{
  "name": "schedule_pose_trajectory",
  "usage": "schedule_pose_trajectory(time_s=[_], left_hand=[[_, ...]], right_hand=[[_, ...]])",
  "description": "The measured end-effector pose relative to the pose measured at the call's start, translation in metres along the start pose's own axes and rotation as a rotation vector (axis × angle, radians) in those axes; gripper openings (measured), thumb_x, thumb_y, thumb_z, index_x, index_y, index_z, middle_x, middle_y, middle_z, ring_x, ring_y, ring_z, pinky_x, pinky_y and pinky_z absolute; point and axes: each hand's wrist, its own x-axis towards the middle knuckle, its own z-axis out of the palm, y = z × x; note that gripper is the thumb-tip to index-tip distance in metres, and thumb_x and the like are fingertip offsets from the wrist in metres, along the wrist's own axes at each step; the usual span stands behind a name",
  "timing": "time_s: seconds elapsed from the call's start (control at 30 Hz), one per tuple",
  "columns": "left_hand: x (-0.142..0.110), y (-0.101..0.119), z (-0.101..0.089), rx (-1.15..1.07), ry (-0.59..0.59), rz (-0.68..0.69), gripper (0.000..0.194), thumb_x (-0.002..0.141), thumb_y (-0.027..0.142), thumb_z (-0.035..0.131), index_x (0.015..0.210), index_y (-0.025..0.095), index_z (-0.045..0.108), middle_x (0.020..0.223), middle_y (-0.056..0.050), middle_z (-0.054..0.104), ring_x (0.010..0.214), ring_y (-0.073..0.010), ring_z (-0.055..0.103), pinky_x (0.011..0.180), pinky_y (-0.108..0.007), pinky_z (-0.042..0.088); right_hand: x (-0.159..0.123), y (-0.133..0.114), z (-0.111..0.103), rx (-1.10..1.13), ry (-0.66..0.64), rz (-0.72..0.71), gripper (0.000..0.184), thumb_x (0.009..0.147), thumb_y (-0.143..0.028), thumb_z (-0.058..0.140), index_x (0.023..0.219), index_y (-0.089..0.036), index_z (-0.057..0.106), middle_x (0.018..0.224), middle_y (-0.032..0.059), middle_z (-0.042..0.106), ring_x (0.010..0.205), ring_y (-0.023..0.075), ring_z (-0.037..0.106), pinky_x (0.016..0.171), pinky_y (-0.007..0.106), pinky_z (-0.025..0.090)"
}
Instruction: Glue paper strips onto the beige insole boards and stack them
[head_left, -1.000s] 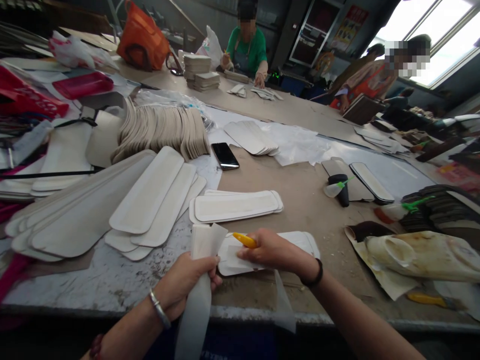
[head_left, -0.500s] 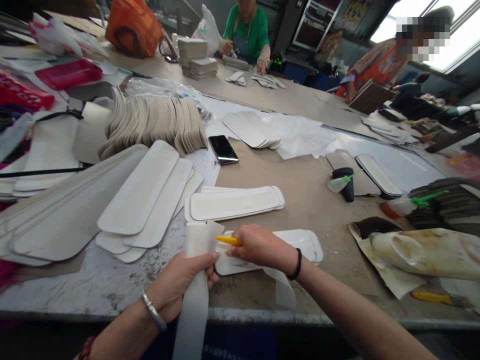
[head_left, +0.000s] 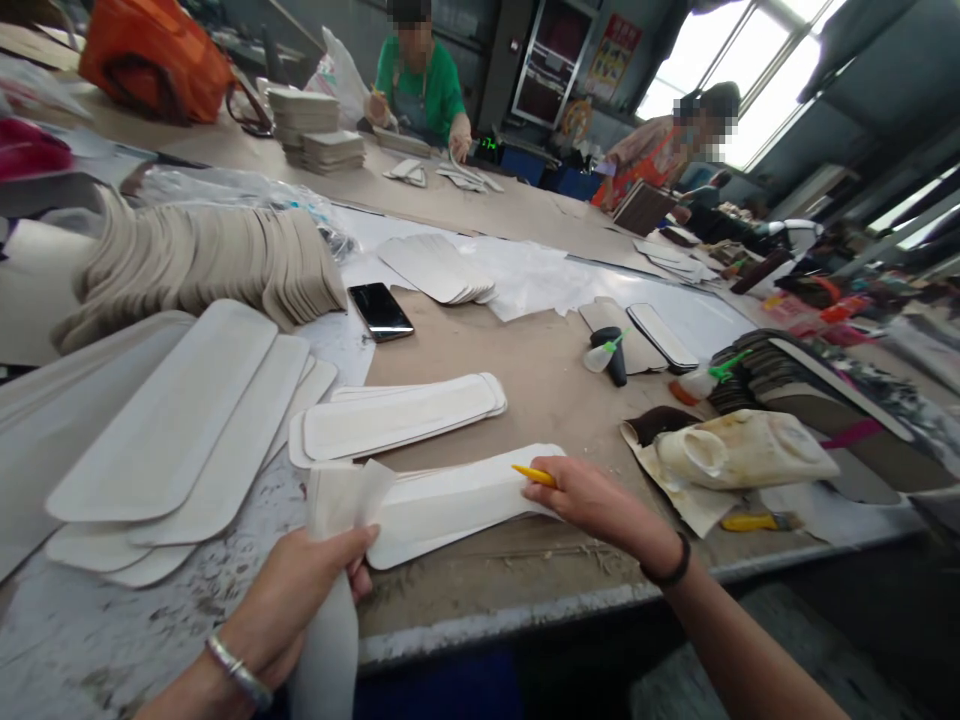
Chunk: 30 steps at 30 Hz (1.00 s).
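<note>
My left hand [head_left: 300,590] is closed round a bundle of thin white strips [head_left: 326,650]. The bundle hangs over the table's front edge, and its top end curls up beside my thumb. Against the right end of a white rounded panel [head_left: 450,505] rests my right hand [head_left: 596,505], with a slim yellow pointed tool [head_left: 534,476] held in its fingers. What else those fingers pinch is hidden. More panels show under that one. Just behind lies another small stack of white panels [head_left: 405,412].
Large white panels [head_left: 172,410] fan out at left, before a long row of beige pieces [head_left: 217,260]. A phone [head_left: 381,311], a squeeze bottle [head_left: 600,355] and a stained plastic container [head_left: 750,450] lie farther off. Two people work across the table, one in a green top [head_left: 424,80].
My right hand has moved away from my left hand to the panel's right end, taking the yellow tool along. My left hand keeps the strips. The camera view has swung right.
</note>
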Motion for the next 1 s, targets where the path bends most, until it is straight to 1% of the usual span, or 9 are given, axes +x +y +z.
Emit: schedule_pose_trajectory(time_s=[0.03, 0.1, 0.17, 0.23, 0.4, 0.5, 0.67, 0.83, 1.0], left_hand=[[0.0, -0.001, 0.0, 0.011, -0.005, 0.007, 0.041, 0.061, 0.044, 0.066, 0.035, 0.014, 0.053, 0.038, -0.001, 0.046, 0.037, -0.0087, 0.036, 0.037, -0.02, 0.025], [-0.001, -0.002, 0.001, 0.024, -0.004, 0.034, 0.041, 0.063, 0.044, 0.066, 0.036, 0.014, 0.054, 0.039, -0.002, 0.047, 0.038, -0.009, 0.037, 0.039, -0.02, 0.028], [-0.002, -0.002, 0.002, 0.038, 0.003, 0.048, 0.042, 0.064, 0.045, 0.067, 0.037, 0.015, 0.055, 0.039, -0.002, 0.047, 0.039, -0.0092, 0.037, 0.039, -0.02, 0.028], [-0.002, -0.002, 0.002, 0.06, -0.003, 0.03, 0.043, 0.065, 0.047, 0.066, 0.038, 0.015, 0.056, 0.04, -0.002, 0.048, 0.038, -0.0095, 0.036, 0.038, -0.02, 0.027], [0.004, -0.006, -0.002, 0.082, -0.04, -0.056, 0.044, 0.064, 0.05, 0.068, 0.04, 0.015, 0.059, 0.04, -0.003, 0.05, 0.037, -0.0105, 0.036, 0.037, -0.022, 0.029], [0.009, -0.008, -0.005, 0.085, -0.032, -0.091, 0.043, 0.063, 0.05, 0.071, 0.04, 0.016, 0.059, 0.039, -0.003, 0.051, 0.037, -0.0113, 0.037, 0.038, -0.024, 0.031], [0.006, -0.002, 0.0, 0.113, 0.027, -0.079, 0.041, 0.064, 0.043, 0.07, 0.035, 0.018, 0.057, 0.035, -0.003, 0.05, 0.037, -0.0131, 0.037, 0.043, -0.027, 0.034], [0.001, 0.004, 0.007, 0.155, 0.077, -0.025, 0.044, 0.063, 0.046, 0.067, 0.03, 0.02, 0.053, 0.037, -0.005, 0.053, 0.04, -0.0157, 0.04, 0.048, -0.029, 0.035], [0.003, 0.001, 0.006, 0.224, 0.098, 0.011, 0.043, 0.063, 0.045, 0.065, 0.029, 0.021, 0.054, 0.036, -0.004, 0.052, 0.04, -0.0163, 0.04, 0.05, -0.03, 0.036]], right_hand=[[-0.003, 0.01, 0.002, 0.028, 0.038, 0.022, 0.022, 0.09, -0.031, 0.048, 0.093, -0.017, 0.064, 0.091, 0.007, 0.068, 0.081, 0.0195, 0.062, 0.066, 0.026, 0.037], [-0.004, 0.022, 0.009, 0.042, 0.099, 0.061, 0.023, 0.091, -0.031, 0.046, 0.095, -0.016, 0.063, 0.093, 0.0079, 0.068, 0.086, 0.0206, 0.062, 0.069, 0.026, 0.038], [-0.002, 0.024, 0.014, 0.009, 0.139, 0.116, 0.023, 0.091, -0.032, 0.047, 0.096, -0.016, 0.062, 0.094, 0.0088, 0.068, 0.089, 0.0224, 0.062, 0.07, 0.027, 0.038], [0.002, 0.022, 0.017, -0.029, 0.152, 0.169, 0.022, 0.09, -0.034, 0.048, 0.095, -0.018, 0.062, 0.094, 0.0089, 0.069, 0.089, 0.0239, 0.063, 0.069, 0.028, 0.038], [0.007, 0.018, 0.016, -0.076, 0.128, 0.214, 0.024, 0.09, -0.038, 0.05, 0.099, -0.02, 0.062, 0.094, 0.0086, 0.07, 0.091, 0.0247, 0.065, 0.068, 0.028, 0.04], [0.01, 0.021, 0.016, -0.087, 0.112, 0.222, 0.025, 0.09, -0.039, 0.05, 0.1, -0.02, 0.062, 0.096, 0.0094, 0.07, 0.093, 0.0254, 0.065, 0.07, 0.029, 0.041], [0.014, 0.022, 0.017, -0.083, 0.096, 0.214, 0.024, 0.089, -0.038, 0.051, 0.1, -0.02, 0.063, 0.096, 0.0096, 0.071, 0.093, 0.0262, 0.065, 0.072, 0.03, 0.043], [0.015, 0.021, 0.014, -0.079, 0.082, 0.196, 0.024, 0.09, -0.036, 0.052, 0.1, -0.017, 0.064, 0.096, 0.0114, 0.071, 0.093, 0.0253, 0.066, 0.072, 0.029, 0.044], [0.018, 0.022, 0.012, -0.07, 0.075, 0.176, 0.025, 0.09, -0.035, 0.053, 0.098, -0.015, 0.065, 0.094, 0.0126, 0.072, 0.09, 0.0241, 0.066, 0.073, 0.028, 0.044]])
